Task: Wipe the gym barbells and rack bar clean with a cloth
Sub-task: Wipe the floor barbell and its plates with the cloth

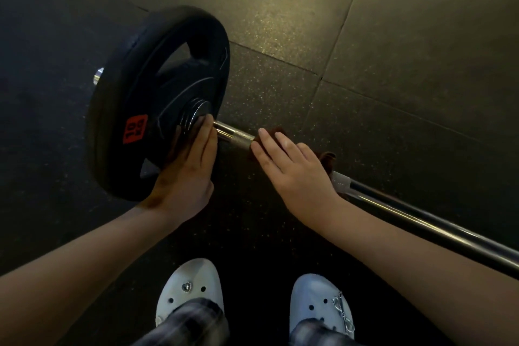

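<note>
Your left hand (188,166), fingers straight, braces the black rubber 10 kg plate (146,70) at its hub. Just right of that plate, your right hand (295,171) presses the dark red-brown cloth (328,159) flat-fingered onto the knurled steel barbell shaft (236,135). Wrap it round, then wipe platewards.

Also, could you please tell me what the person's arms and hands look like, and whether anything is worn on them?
The left forearm and the right forearm are bare as far as the frame shows, with no sleeves in view. The left hand and the right hand are ungloved. No watch, bracelet or ring shows on the sides that face the camera, though the light is dim.
</note>
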